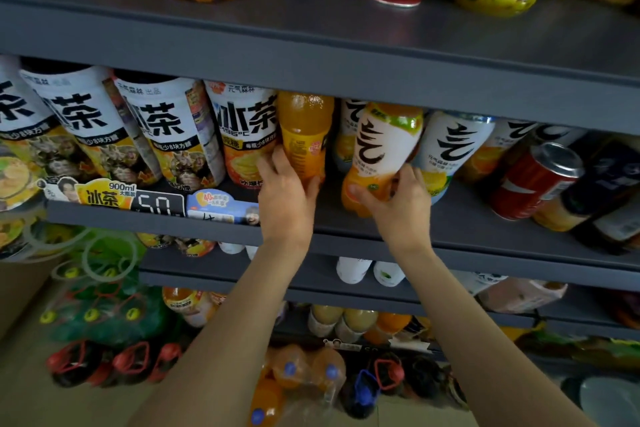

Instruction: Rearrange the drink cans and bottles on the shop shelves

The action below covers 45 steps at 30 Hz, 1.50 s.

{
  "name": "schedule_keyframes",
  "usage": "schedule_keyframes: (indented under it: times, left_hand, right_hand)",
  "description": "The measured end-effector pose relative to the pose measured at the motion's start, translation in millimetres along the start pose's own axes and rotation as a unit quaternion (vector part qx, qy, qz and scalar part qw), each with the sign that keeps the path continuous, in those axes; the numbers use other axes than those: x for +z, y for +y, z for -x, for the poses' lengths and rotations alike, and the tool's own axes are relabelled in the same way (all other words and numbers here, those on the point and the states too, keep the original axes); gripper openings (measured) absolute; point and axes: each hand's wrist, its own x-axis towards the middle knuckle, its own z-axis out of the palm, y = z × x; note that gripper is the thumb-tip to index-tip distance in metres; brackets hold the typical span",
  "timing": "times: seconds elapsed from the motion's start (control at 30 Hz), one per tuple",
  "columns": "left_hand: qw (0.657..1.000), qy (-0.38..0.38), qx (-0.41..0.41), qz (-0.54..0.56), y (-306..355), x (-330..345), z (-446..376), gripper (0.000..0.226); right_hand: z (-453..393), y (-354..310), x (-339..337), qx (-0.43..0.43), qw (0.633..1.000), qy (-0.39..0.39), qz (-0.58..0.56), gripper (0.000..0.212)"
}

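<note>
At the centre of the frame we have two bottles in hand on the middle grey metal shelf (467, 218). Our left hand (284, 191) wraps its grip around the lower part of a plain orange plastic juice bottle with a yellow label (304, 135), which stands upright just beside the row of large white-labelled iced tea bottles (162, 128) running off to the left of the frame. Our right hand (398, 199) holds the base of an orange drink bottle with a white sleeve and bold black lettering (381, 152), tilted towards us and seemingly lifted off the shelf at its front edge.

To the right stand more white-sleeved bottles of the same kind (453, 152), then a red drink can (533, 180) and dark bottles leaning at the right edge.

We judge the work to be midway: the tea row looks lined up, while the right end of this shelf is still mixed and untidy. The two bottles we hold have yet to be settled into their places.
</note>
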Motion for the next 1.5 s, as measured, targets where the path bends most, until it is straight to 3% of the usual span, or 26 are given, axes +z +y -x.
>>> schedule_keyframes:
  times: [0.2,0.33,0.43,0.5,0.57,0.67,0.8,0.93,1.0,1.1,1.17,1.3,1.5]
  left_hand:
    - [0.998,-0.016,0.037,0.038,-19.0,5.6,2.5,0.064]
    - [0.997,-0.017,0.041,0.058,-22.5,7.7,-1.7,0.063]
    - [0.995,-0.012,0.035,0.094,-22.4,7.8,2.7,0.059]
    - [0.994,0.011,0.035,0.107,-17.3,6.5,11.7,0.053]
    - [0.990,0.029,0.064,0.120,-9.3,7.3,20.5,0.047]
    - [0.984,-0.014,0.135,0.114,0.2,16.2,28.8,0.043]
    - [0.983,-0.043,0.129,0.123,6.4,26.3,26.8,0.042]
    - [0.988,-0.013,0.109,0.110,14.3,30.6,27.2,0.041]
    - [0.988,-0.001,0.102,0.113,16.6,36.1,30.4,0.039]
    - [0.987,0.012,0.094,0.128,17.4,44.0,34.3,0.037]
    - [0.988,0.021,0.081,0.129,18.9,46.1,36.7,0.037]
    - [0.991,0.051,0.070,0.100,30.7,43.4,55.0,0.032]
    - [0.989,0.071,0.108,0.075,66.8,24.4,91.1,0.029]
  right_hand:
    - [-4.0,-14.0,23.4,-0.006,0.999,0.003,-0.031,0.060]
    - [-0.1,-5.8,13.1,-0.007,0.997,-0.038,-0.069,0.063]
    - [12.1,12.4,-12.1,0.000,0.994,0.081,-0.076,0.059]
    - [9.7,29.5,-25.7,0.051,0.986,0.138,-0.078,0.066]
    - [-5.5,44.0,-29.8,0.110,0.985,0.088,-0.102,0.077]
    - [-22.9,49.8,-26.8,0.134,0.984,0.033,-0.113,0.065]
    - [-15.8,49.5,-19.5,0.086,0.991,0.009,-0.102,0.057]
    - [-15.8,45.0,-17.6,0.065,0.992,-0.042,-0.103,0.067]
    - [-10.0,46.6,-34.7,0.046,0.996,0.006,-0.077,0.072]
    - [0.1,63.3,-84.0,0.011,0.984,0.177,0.029,0.069]
    - [-6.9,82.8,-114.0,0.017,0.971,0.212,0.114,0.074]
    - [-35.7,103.1,-126.0,0.048,0.967,0.145,0.203,0.073]
    - [-29.5,97.2,-128.6,-0.025,0.991,0.106,0.078,0.052]
